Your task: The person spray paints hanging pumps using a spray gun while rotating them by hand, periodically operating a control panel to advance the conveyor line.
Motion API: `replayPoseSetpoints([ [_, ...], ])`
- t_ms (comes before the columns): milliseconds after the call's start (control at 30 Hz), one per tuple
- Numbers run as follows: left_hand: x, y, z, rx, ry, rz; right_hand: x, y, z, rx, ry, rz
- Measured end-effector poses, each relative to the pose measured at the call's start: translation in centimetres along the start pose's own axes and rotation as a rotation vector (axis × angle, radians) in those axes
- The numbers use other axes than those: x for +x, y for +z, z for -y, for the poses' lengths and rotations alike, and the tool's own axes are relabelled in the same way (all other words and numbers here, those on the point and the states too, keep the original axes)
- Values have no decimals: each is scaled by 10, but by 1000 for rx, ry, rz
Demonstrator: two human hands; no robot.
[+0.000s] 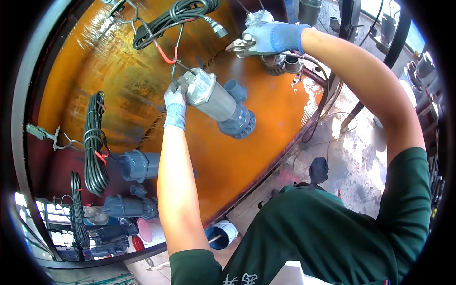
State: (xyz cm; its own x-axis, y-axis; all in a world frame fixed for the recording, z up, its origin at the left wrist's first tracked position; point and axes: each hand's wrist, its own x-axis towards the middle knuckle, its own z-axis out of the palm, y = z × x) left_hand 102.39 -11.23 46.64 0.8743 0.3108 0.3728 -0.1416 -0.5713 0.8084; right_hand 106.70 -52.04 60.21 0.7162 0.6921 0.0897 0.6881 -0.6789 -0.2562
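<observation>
A submersible pump (216, 99) hangs tilted in the middle, grey on its body and blue-grey at its flanged base, with clear plastic wrapped over its top. My left hand (175, 99), in a light blue and white glove, is closed at the wrapped top beside the hanging wire; its exact grip is partly hidden. Up and to the right, my gloved right hand (266, 38) grips a metal spray gun (241, 46), and a faint mist shows below its nozzle. Above the pump hangs its coiled black cable (178, 19), with a red tie (165, 54) beneath.
An orange-stained panel (266, 156) lies behind the pump. More pumps (137, 165) and a coiled cable (95, 142) hang at the left. Another pump (275, 64) is partly hidden behind my right hand. A hose (322, 102) trails at the right; a paint bucket (222, 235) stands below.
</observation>
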Motion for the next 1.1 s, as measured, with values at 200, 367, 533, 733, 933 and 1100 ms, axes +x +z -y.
replayPoseSetpoints([
  [200, -11, -27, 14, 41, -76, -33, -136, 86, -32, 782, 136, -153],
  [367, -44, 6, -101, 1, 334, -498, -261, 267, -55, 1062, 494, -295],
  [533, -21, 15, -236, 559, 984, -271, -275, 233, -5, 1404, 566, -421],
  [733, 32, 24, -280, 741, 824, 216, -284, 171, 16, 1630, 286, -342],
  [933, 19, 41, -309, 491, 486, 436, -295, 168, 17, 1476, 286, -352],
  [1100, 35, 31, -303, 521, 368, 414, -297, 170, 29, 1592, 232, -395],
])
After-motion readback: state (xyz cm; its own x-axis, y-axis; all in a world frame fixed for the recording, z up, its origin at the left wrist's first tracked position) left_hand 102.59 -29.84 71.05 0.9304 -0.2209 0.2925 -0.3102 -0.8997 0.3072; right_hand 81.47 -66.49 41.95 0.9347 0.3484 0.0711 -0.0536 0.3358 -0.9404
